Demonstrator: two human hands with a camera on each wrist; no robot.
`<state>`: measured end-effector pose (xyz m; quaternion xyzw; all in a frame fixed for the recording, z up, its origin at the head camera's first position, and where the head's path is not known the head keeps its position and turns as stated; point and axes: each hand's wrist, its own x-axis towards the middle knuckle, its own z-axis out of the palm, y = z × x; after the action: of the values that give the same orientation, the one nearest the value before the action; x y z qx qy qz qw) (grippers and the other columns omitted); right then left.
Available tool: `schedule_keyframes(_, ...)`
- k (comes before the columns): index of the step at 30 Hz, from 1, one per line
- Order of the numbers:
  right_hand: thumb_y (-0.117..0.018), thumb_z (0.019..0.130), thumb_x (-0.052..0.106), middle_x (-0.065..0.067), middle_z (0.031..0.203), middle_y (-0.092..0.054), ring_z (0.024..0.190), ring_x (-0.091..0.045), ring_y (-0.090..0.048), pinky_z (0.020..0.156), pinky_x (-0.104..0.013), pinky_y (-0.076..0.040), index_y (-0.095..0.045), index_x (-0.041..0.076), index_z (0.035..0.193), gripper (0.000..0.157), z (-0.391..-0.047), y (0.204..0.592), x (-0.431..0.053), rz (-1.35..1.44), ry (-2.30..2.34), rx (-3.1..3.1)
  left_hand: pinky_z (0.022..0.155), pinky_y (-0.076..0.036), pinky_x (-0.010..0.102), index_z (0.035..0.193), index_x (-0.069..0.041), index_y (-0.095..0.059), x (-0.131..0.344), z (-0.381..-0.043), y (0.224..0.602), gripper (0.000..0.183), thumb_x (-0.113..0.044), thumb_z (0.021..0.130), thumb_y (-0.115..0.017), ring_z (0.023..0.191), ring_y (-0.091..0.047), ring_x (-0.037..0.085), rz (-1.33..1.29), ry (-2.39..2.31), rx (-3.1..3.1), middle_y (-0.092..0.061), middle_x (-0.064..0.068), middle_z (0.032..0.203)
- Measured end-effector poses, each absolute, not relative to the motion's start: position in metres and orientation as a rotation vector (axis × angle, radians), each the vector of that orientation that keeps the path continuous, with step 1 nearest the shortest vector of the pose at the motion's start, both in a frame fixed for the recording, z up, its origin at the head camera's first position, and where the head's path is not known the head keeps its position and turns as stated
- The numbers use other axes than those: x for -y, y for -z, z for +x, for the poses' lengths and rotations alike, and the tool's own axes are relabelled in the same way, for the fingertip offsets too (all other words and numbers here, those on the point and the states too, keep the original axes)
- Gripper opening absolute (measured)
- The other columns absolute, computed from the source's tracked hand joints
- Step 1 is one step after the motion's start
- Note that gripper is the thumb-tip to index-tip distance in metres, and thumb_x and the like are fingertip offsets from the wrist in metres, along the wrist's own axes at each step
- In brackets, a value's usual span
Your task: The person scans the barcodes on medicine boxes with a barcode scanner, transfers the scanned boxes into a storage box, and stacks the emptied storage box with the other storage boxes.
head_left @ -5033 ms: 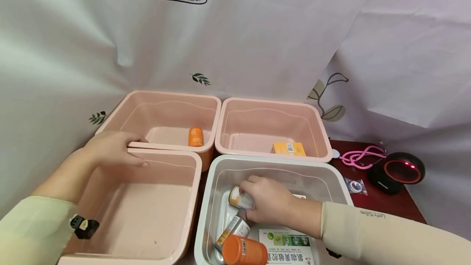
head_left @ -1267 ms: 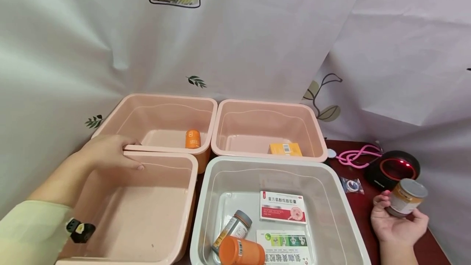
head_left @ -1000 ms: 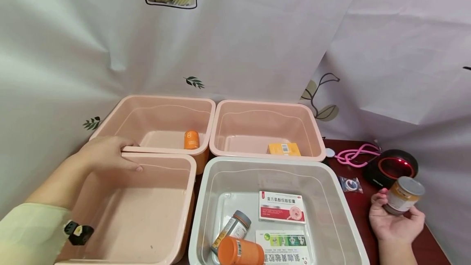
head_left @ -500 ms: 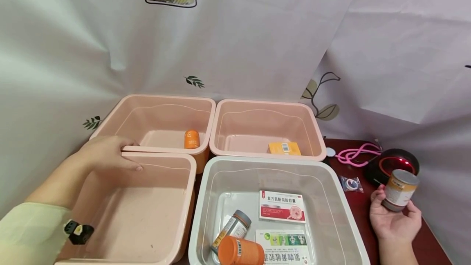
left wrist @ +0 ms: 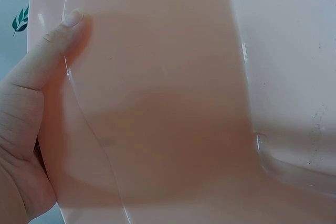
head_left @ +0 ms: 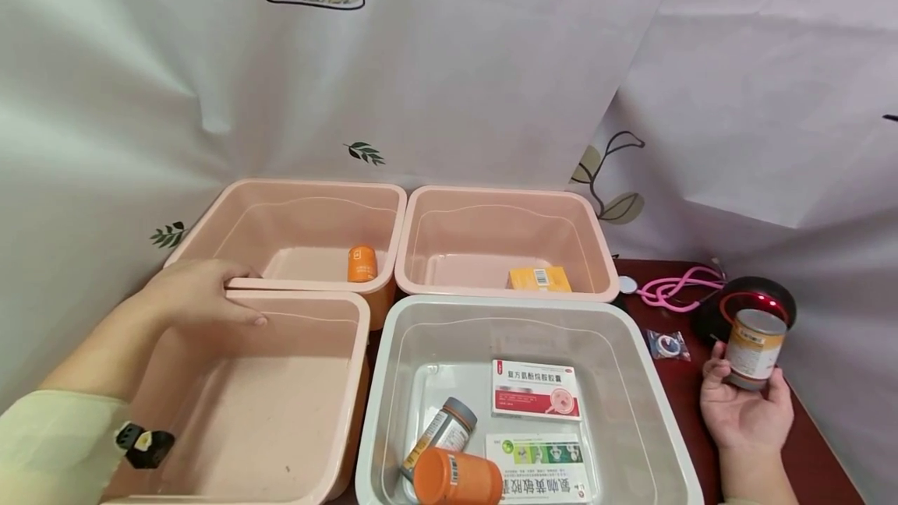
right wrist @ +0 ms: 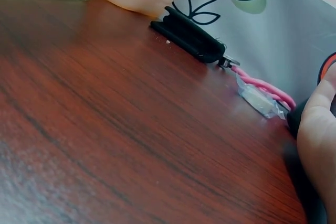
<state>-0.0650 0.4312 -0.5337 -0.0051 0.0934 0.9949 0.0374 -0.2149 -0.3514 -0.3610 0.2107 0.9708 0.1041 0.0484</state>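
Note:
In the head view my right hand (head_left: 747, 415) holds up a pill bottle (head_left: 755, 349) with a grey lid and an orange-and-white label. Its thumb and fingers grip the bottle's lower part, right before a black barcode scanner (head_left: 782, 294) glowing red. On the left, my left hand (head_left: 192, 294) grips the adjoining rims of two pink bins, its thumb against the inner wall of the front pink bin (left wrist: 157, 66); the other fingertips are hidden. Between the hands stands a grey bin (head_left: 596, 349) with a grey-lidded bottle (head_left: 442, 431), an orange bottle (head_left: 459, 478) and two medicine boxes.
The back-left pink bin (head_left: 316, 205) holds an orange bottle (head_left: 362, 264); the back-right pink bin (head_left: 505, 213) holds a yellow box (head_left: 539, 279). A pink stethoscope (head_left: 677, 287) and a small plastic packet (head_left: 668, 345) lie on the red-brown table (right wrist: 131, 129).
My right hand took the pill bottle out of the grey bin and moved it right to the scanner. Lately it has tipped the bottle more upright. The left hand keeps its grip.

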Motion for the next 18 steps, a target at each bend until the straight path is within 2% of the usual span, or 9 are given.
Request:
schedule_keyframes(4, -0.048, 0.105, 0.04, -0.023, 0.138, -0.052, 0.115, -0.045, -0.058, 0.093, -0.053, -0.055, -0.053, 0.013, 0.141, 0.045, -0.065, 0.529, -0.427, 0.014, -3.045, -0.252, 0.081, -0.054, 0.049, 0.12, -0.01, -0.077, 0.352, -0.215, 0.361, 0.072, -0.062, 0.072, -0.092, 0.086, -0.067, 0.017, 0.631, -0.322, -2.955, -0.074, -0.004, 0.097)
schedule_keyframes(10, -0.04, 0.109, 0.043, -0.033, 0.137, -0.053, 0.114, -0.051, -0.056, 0.092, -0.058, -0.053, -0.049, 0.01, 0.148, 0.052, -0.07, 0.512, -0.412, 0.236, -3.057, -0.162, 0.081, -0.054, 0.048, 0.119, -0.012, -0.077, 0.351, -0.215, 0.362, 0.071, -0.062, 0.072, -0.093, 0.084, -0.067, 0.016, 0.632, -0.338, -2.952, -0.074, -0.005, 0.095)
schedule_keyframes(14, -0.028, 0.112, 0.045, -0.038, 0.138, -0.05, 0.116, -0.056, -0.054, 0.097, -0.059, -0.052, -0.043, 0.001, 0.15, 0.06, -0.078, 0.496, -0.396, 0.479, -3.109, -0.03, 0.082, -0.054, 0.05, 0.119, -0.011, -0.077, 0.351, -0.214, 0.363, 0.07, -0.06, 0.072, -0.093, 0.086, -0.068, 0.018, 0.634, -0.342, -2.953, -0.075, -0.004, 0.096)
schedule_keyframes(18, -0.016, 0.114, 0.04, -0.041, 0.138, -0.047, 0.116, -0.06, -0.052, 0.104, -0.058, -0.049, -0.039, -0.01, 0.148, 0.065, -0.09, 0.473, -0.381, 0.768, -3.16, 0.16, 0.082, -0.054, 0.05, 0.119, -0.011, -0.077, 0.351, -0.213, 0.36, 0.071, -0.06, 0.072, -0.093, 0.086, -0.067, 0.017, 0.612, -0.349, -2.943, -0.075, -0.004, 0.097)
